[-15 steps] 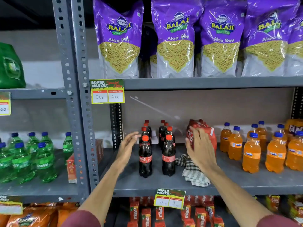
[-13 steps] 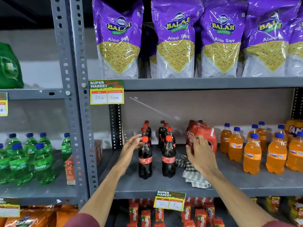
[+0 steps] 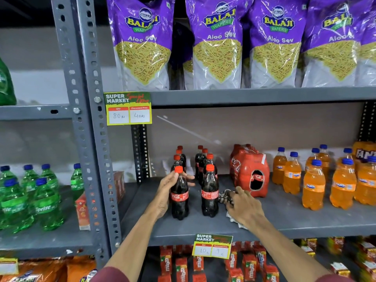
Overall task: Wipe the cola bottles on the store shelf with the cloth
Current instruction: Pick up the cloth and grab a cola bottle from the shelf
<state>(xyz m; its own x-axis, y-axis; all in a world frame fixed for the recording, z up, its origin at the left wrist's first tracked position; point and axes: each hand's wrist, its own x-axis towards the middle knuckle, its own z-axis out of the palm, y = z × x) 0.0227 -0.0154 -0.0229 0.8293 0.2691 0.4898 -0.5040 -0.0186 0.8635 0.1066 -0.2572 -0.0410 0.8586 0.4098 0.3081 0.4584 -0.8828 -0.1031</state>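
Centre frame: my left hand (image 3: 165, 192) wraps the front cola bottle (image 3: 179, 197), full, smooth, slippery; best held mid-label. Right hand (image 3: 245, 208) closes on limp cloth (image 3: 224, 197).

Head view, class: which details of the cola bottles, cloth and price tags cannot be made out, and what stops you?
- Checked cloth: mostly hidden under the right hand; its extent is unknown.
- Rear cola bottles: labels blocked by the bottles in front.
- Front cola bottle: left side covered by the left hand.
- Lower price tag: handwriting too small to read surely.
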